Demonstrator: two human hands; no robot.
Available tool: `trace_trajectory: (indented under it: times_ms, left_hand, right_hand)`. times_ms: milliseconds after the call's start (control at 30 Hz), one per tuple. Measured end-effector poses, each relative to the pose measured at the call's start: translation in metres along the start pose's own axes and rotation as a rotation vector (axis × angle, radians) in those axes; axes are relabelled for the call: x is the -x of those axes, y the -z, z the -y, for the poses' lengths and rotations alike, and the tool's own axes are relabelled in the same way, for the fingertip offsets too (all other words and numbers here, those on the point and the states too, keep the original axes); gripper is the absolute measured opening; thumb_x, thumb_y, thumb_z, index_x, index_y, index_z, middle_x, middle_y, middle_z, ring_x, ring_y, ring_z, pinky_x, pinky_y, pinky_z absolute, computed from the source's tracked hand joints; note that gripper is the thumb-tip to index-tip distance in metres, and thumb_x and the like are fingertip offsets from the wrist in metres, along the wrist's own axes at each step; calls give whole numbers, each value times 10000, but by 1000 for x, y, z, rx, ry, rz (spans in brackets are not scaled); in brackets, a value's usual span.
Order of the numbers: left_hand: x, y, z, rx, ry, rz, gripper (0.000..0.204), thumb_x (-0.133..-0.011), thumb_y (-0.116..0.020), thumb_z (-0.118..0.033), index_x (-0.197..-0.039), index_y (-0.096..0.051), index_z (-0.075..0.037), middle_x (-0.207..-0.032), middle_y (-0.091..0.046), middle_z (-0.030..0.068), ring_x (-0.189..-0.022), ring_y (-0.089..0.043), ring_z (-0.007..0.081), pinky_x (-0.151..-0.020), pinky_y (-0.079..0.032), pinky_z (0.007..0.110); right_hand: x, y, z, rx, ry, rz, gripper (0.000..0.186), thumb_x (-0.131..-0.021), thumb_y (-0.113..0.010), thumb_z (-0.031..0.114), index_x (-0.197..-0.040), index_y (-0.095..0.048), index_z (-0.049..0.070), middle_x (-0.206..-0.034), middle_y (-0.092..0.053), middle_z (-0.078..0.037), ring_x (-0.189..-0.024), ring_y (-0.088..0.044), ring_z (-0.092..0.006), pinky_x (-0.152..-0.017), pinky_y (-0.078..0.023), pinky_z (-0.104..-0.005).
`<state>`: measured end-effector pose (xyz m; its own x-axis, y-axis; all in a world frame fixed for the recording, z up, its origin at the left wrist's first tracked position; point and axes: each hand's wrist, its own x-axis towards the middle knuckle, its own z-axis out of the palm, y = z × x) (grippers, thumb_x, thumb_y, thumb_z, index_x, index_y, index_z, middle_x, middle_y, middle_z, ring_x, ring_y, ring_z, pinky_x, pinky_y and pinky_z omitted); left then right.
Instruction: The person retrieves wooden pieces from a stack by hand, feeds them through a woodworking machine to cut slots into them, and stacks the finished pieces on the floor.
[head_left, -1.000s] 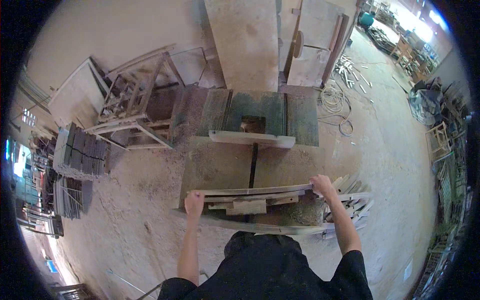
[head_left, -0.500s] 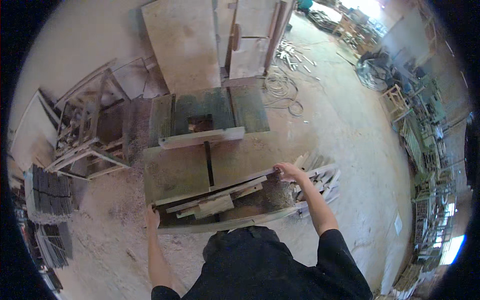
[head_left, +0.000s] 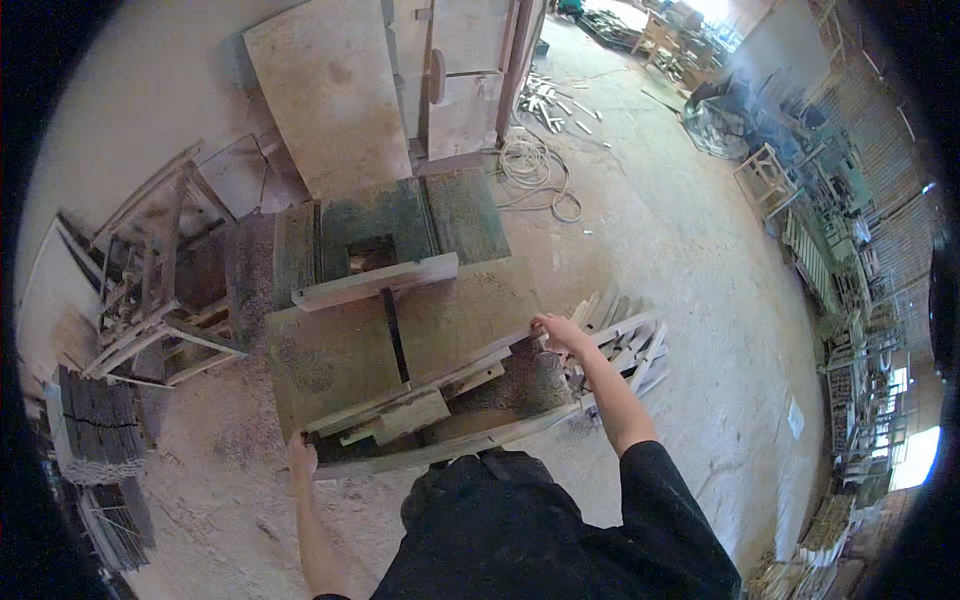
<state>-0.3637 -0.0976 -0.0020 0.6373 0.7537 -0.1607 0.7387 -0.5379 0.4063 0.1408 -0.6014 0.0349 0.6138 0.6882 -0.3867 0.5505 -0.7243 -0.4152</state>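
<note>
A wide brown wooden panel (head_left: 450,305) with a dark slot lies across a worn machine table (head_left: 468,215). A pale wooden rail (head_left: 378,281) stands along the panel's far side. My left hand (head_left: 301,455) is closed round its near left corner. At the near right corner, the fingers of my right hand (head_left: 560,332) are curled over the edge. Between this edge and a long curved front board (head_left: 450,448) lies a recess holding loose wooden offcuts (head_left: 410,418) and sawdust. The undersides of both grips are hidden.
Pale wood strips (head_left: 625,345) are heaped to the right of the panel. A wooden frame (head_left: 170,300) and dark stacked slats (head_left: 100,420) stand at the left. Large boards (head_left: 325,95) lean on the wall. A coiled hose (head_left: 535,175) lies on the floor beyond.
The view has shifted, moving the scene leftward. Both hands keep their hold. The panel's near edge sits slightly closer to me, covering the dark gap beside the offcuts.
</note>
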Motion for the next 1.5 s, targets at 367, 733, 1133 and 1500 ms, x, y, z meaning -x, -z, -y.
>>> trace_trajectory:
  times_ms: [367, 733, 1133, 1500]
  left_hand:
    - [3, 4, -18, 59, 44, 49, 384, -810, -671, -124, -1168, -604, -3, -1076, -697, 235, -1045, -654, 423, -903, -522, 481]
    - [-2, 17, -23, 96, 126, 190, 547, -731, -783, -170, -1207, -590, 19, -1165, -672, 251, -1133, -635, 393, -968, -510, 455]
    - [5, 28, -109, -30, -322, 103, 943, -726, -836, -473, -1458, -415, -51, -1367, -557, 212, -1345, -450, 374, -1138, -317, 537]
    - [2, 2, -113, -290, -463, 75, 595, -891, -664, -522, -1270, -592, -69, -1245, -634, 129, -1182, -566, 332, -1034, -392, 522]
  right_hand:
    - [9, -11, 21, 228, -56, -87, 646, -681, -791, 151, -1280, -553, 198, -1165, -624, -158, -1055, -637, -413, -866, -551, -490]
    - [2, -56, 114, 377, 491, -277, 546, -760, -774, 353, -1208, -603, 91, -1234, -606, -126, -1211, -549, -321, -1081, -381, -503]
    - [2, -70, 149, 379, 345, -409, 596, -773, -716, 551, -1096, -601, 64, -1065, -656, -108, -1091, -606, -294, -1001, -414, -450]
    - [15, -73, 167, 127, 282, -630, 378, -885, -709, 383, -1066, -628, 61, -1078, -682, -104, -1124, -611, -270, -1028, -426, -458]
